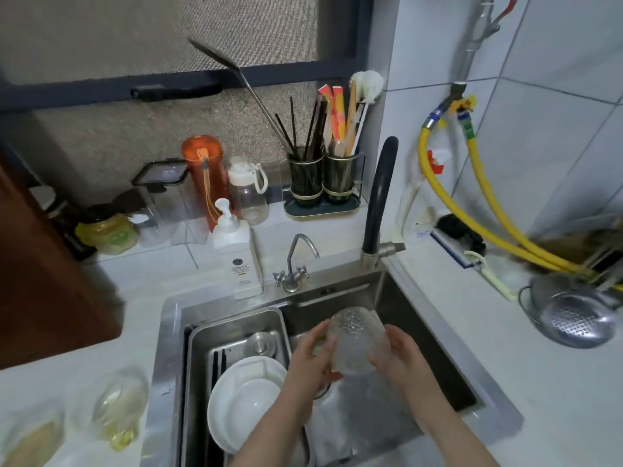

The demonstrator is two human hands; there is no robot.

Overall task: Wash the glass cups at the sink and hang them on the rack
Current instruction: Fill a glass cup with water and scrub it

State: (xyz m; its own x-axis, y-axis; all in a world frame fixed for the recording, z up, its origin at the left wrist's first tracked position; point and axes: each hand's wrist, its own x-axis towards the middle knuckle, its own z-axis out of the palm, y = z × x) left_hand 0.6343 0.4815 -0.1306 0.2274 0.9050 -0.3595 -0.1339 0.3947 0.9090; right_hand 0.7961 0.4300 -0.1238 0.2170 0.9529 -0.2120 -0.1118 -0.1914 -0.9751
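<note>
Two glass cups [116,407] lie blurred on the counter at my far left, well apart from the sink [168,332]. Behind them stand a yellow jar [108,232], a clear box with a black lid [161,193], an orange flask [203,183] and a clear bottle with a white cap [247,192]. The white pump bottle [237,251] carries a round mark and lines of small print — too small for me to read. In the sink's left half a steel tray [236,326] holds white plates [246,396]; I cannot count them surely.

My left hand [312,358] curls round the left side of one textured glass cup [359,342], fingers wrapped and thumb underneath. My right hand [401,353] cups its right side, fingers bent against the glass. I hold it tilted over the sink's right half, above the drain.

Two taps stand behind: a small chrome one [296,264] and a tall black one [379,197]. Two dark holders [323,178] keep chopsticks and brushes. Two yellow hoses [472,197] run down the tiled wall — one steel colander [573,315] sits on the right counter.
</note>
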